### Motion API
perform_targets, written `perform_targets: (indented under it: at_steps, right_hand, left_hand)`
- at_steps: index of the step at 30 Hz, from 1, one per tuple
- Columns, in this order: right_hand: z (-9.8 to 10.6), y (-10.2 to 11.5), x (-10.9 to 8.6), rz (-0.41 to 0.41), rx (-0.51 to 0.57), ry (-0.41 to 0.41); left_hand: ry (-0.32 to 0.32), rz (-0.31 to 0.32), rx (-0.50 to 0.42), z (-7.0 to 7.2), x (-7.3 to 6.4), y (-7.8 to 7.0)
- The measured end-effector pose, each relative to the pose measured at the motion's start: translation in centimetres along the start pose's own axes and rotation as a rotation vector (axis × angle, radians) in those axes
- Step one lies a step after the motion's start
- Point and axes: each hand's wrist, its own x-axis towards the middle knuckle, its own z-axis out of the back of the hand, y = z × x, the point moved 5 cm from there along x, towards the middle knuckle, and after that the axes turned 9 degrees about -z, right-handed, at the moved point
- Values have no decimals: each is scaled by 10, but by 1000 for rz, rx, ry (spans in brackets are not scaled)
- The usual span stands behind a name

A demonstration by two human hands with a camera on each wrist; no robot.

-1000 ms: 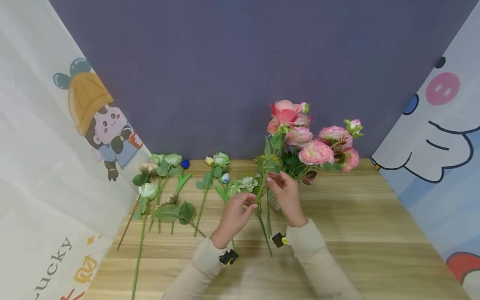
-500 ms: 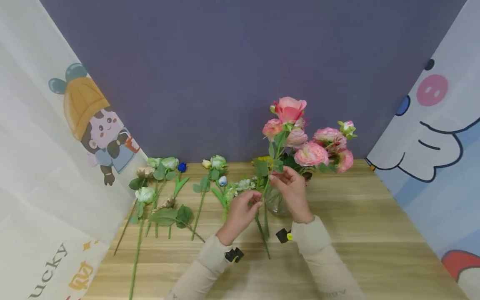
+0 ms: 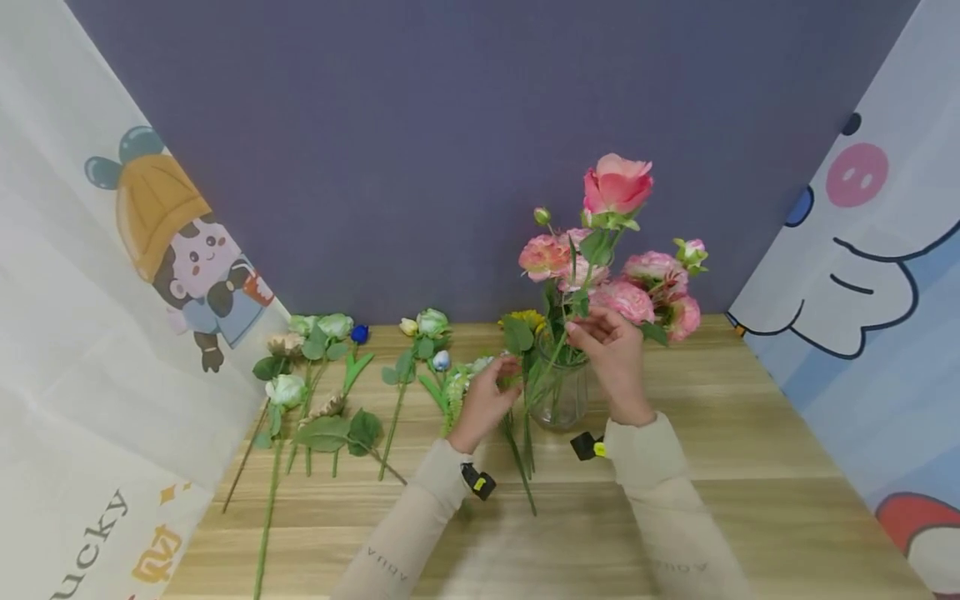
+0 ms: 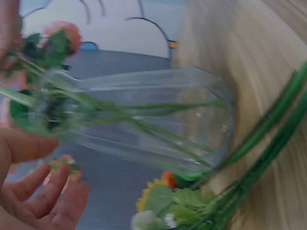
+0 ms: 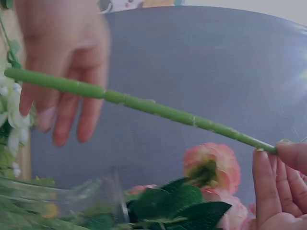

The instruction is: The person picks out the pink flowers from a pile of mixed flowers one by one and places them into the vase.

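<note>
My right hand (image 3: 618, 358) pinches the green stem (image 5: 158, 110) of a large pink rose (image 3: 617, 187) between thumb and fingers. The rose stands above the other blooms, its stem slanting down to the left, with the lower end free in the right wrist view. Left of the clear glass vase (image 3: 562, 404), my left hand (image 3: 487, 404) hangs with loosely bent fingers and holds nothing. Several stems cross inside the vase (image 4: 144, 115). Pink peony-like flowers (image 3: 624, 300) lean out of its top to the right. Yellow flowers (image 3: 525, 320) show behind the left hand.
Green-white roses (image 3: 285, 390), a blue bud (image 3: 360, 334), a white-blue tulip (image 3: 441, 361) and leafy stems lie on the left of the wooden table (image 3: 750, 433). Dark green stems (image 3: 519, 467) lie just left of the vase. A grey-purple panel (image 3: 420, 167) stands behind.
My right hand has moved right and slightly up, lifting the pink rose higher and to the right. More of the vase shows. My left hand stays close to the stems at left.
</note>
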Motion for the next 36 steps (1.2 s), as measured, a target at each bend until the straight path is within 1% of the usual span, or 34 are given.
perform_targets:
  at_steps: [1, 4, 6, 7, 10, 14, 16, 18, 21, 23, 25, 26, 29, 31, 33, 36]
  right_hand:
    - [1, 2, 1, 2, 7, -2]
    - [5, 7, 3, 14, 1, -11]
    - [6, 10, 4, 38, -24, -19]
    - [7, 12, 5, 53, -41, -25]
    - [9, 19, 5, 114, -57, -35]
    - [11, 25, 6, 166, -45, -56]
    - [13, 27, 6, 169, -36, -79]
    - [16, 27, 7, 163, -17, -103]
    - [21, 26, 6, 149, 34, -121]
    - [22, 25, 7, 149, 66, -119]
    - [24, 26, 7, 164, 91, -114]
    - [24, 26, 8, 174, 101, -113]
    - [28, 28, 9, 216, 135, -114]
    - [31, 29, 11, 242, 149, -123]
    - [34, 30, 12, 264, 153, -137]
    - [39, 31, 13, 268, 165, -155]
  left_hand:
    - [18, -3, 31, -3, 3, 3]
    - [78, -3, 76, -13, 12, 12]
    - [100, 0, 89, -19, 18, 15]
    - [103, -5, 85, -22, 21, 16]
    - [105, 16, 58, -32, 27, 20]
    - [67, 61, -20, -46, 31, 22]
    - [36, 42, -61, -54, 34, 23]
    - [8, -17, -103, -61, 36, 20]
    - [-32, -112, -180, -66, 37, 10]
    - [-55, -147, -232, -66, 37, 2]
    - [-68, -157, -269, -65, 36, -5]
    - [-70, -167, -273, -65, 36, -6]
    - [-55, -201, -270, -65, 38, -9]
    - [-43, -211, -254, -66, 39, -8]
    - [-33, -199, -236, -68, 39, -5]
    - [-30, -161, -223, -70, 38, -2]
